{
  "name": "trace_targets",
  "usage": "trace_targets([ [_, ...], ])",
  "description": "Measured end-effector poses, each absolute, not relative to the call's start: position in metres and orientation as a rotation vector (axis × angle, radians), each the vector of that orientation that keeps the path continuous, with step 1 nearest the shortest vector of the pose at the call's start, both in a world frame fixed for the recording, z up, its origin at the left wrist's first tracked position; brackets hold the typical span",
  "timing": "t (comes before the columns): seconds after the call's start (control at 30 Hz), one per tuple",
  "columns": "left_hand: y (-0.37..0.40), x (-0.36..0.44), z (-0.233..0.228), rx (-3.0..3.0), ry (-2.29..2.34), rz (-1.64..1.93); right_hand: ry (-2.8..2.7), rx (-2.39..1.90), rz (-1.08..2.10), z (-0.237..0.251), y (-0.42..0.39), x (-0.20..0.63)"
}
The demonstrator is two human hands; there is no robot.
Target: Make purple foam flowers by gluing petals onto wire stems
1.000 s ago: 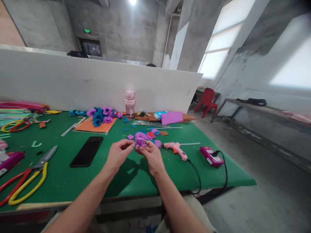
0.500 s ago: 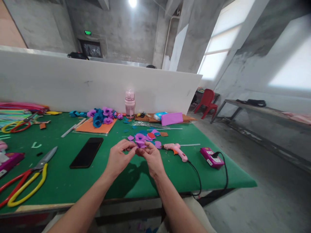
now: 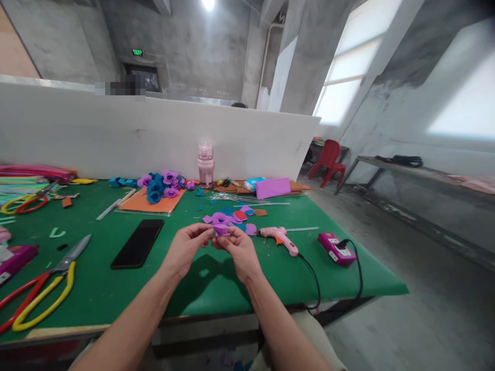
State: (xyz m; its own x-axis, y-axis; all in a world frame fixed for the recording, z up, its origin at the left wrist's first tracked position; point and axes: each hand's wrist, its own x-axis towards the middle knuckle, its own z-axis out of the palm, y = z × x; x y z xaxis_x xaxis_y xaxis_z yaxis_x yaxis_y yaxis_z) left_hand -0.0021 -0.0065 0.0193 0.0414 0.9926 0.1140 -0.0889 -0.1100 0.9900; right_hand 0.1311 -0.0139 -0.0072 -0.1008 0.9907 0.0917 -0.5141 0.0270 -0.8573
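Both hands meet above the front middle of a green table (image 3: 240, 288). The left hand (image 3: 185, 247) and right hand (image 3: 240, 250) pinch a small purple foam flower (image 3: 221, 230) between them, fingers (image 3: 203, 232) curled closed on it from either side, so the flower sits held in the air right at the fingertips.

Just beyond the fingers lies a scatter of foam scraps (image 3: 235, 215) in purple, blue, red and brown. Just right of the right hand's fingers rests a pink glue gun (image 3: 279, 238), its black cord running off the table's front edge. Further right is a pink power strip (image 3: 335, 249).

Left of the left hand's fingers, near but apart, a black phone (image 3: 138, 243) lies flat. Well left, large scissors (image 3: 42, 281) with red and yellow handles lie near the front edge.

Farther back from the fingers, a heap of finished blue and purple flowers (image 3: 160, 185) sits on an orange sheet (image 3: 149, 202). Beside it stands a pink bottle (image 3: 205, 165) against a white partition (image 3: 96, 131). A purple block (image 3: 273, 187) lies back and to the right.
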Motion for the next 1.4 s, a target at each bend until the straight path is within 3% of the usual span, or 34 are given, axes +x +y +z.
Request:
trace_targets([
  [0.4,-0.006,0.001,0.018,1.158,1.059,1.252,-0.960,-0.741,1.435,-0.007,-0.015,0.129],
  [0.9,-0.004,0.009,0.011,0.846,0.856,1.328,-0.995,-0.845,1.025,-0.014,-0.019,0.111],
  [1.4,-0.009,0.014,0.014,0.884,0.879,1.360,-1.406,-1.065,0.417,-0.015,-0.028,0.116],
])
